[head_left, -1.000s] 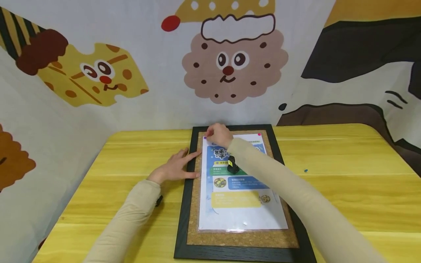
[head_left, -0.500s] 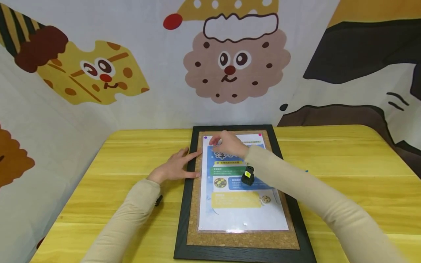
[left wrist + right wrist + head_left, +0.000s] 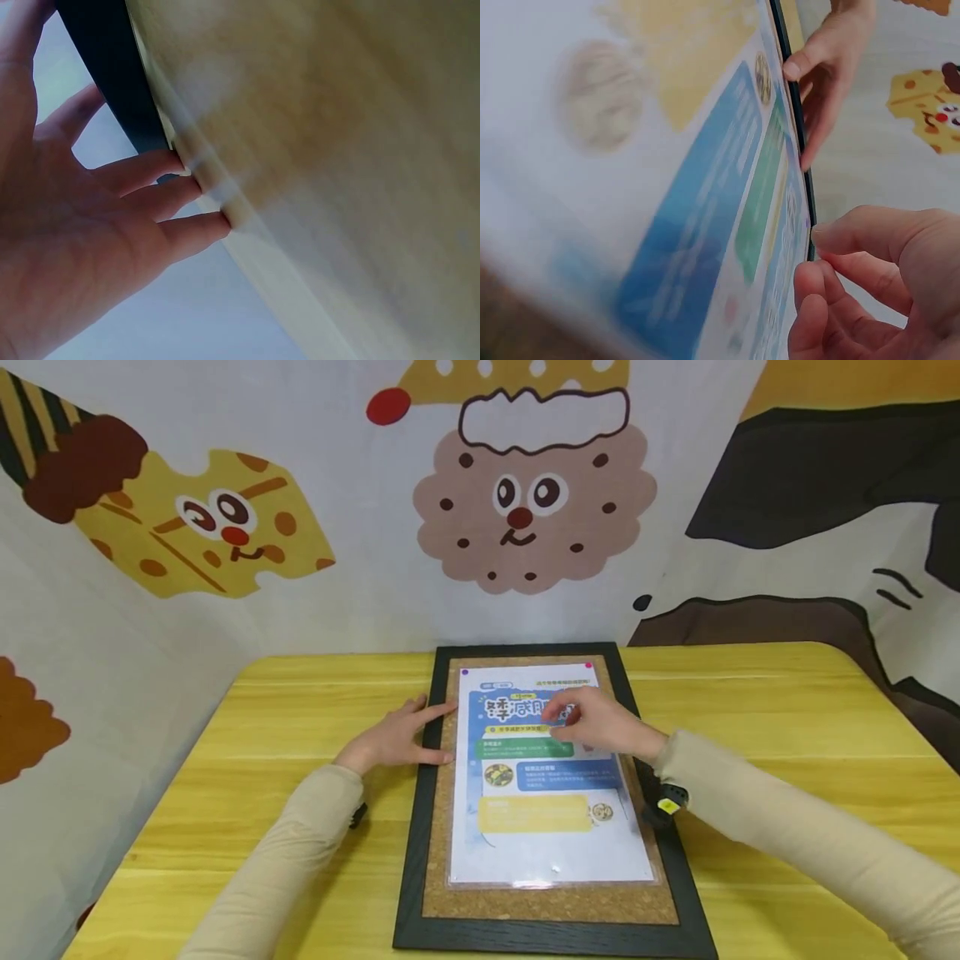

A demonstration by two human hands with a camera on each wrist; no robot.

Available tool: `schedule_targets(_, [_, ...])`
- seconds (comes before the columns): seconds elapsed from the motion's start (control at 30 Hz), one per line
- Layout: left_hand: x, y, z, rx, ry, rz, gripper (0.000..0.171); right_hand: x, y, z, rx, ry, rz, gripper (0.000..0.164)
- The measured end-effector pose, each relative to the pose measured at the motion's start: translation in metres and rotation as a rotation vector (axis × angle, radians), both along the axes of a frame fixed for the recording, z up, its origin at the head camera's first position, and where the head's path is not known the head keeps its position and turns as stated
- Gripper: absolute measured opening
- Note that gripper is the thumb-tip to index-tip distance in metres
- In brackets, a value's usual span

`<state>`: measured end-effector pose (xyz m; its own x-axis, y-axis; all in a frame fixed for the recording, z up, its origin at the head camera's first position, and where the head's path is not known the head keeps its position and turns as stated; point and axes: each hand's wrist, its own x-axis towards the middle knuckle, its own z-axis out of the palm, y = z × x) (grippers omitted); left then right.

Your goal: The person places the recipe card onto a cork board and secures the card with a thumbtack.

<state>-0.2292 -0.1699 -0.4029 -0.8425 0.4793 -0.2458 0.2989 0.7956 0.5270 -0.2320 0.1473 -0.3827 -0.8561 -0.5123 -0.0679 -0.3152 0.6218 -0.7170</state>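
A printed poster [image 3: 551, 852] in a clear sleeve lies on a black-framed cork board [image 3: 555, 935]. A purple push pin [image 3: 465, 672] sits in its upper left corner, a pink push pin [image 3: 588, 666] in the upper right. My left hand [image 3: 390, 739] rests over the board's left side, thumb and index finger spread on the frame; the left wrist view shows its other fingertips on the tabletop. Over the poster's upper right part, my right hand [image 3: 600, 722] hovers with fingers loosely bent. Nothing shows between its thumb and fingertips [image 3: 817, 236].
The board lies on a yellow wood-grain table [image 3: 750, 693]. Behind it hangs a white cloth [image 3: 360, 610] printed with cartoon biscuit and cheese figures. A dark wrist device [image 3: 667, 802] sits on my right wrist, near the frame's right side.
My right hand has drawn away from the purple push pin at the upper left corner, moving right and toward me across the poster. The left hand stays on the frame.
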Motion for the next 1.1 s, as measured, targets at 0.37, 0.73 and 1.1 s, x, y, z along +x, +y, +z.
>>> schedule_targets(0.37, [-0.001, 0.002, 0.001, -0.029, 0.013, -0.007, 0.085, 0.017, 0.080, -0.002, -0.038, 0.130, -0.068, 0.019])
schedule_targets(0.73, [-0.006, 0.002, 0.003, -0.060, 0.010, -0.016, 0.086, 0.028, 0.142, -0.016, 0.032, 0.293, -0.130, 0.015])
schedule_targets(1.1, [-0.004, 0.004, 0.003, -0.070, 0.018, -0.026, 0.086, 0.043, 0.163, -0.024, 0.247, 0.188, -0.294, 0.016])
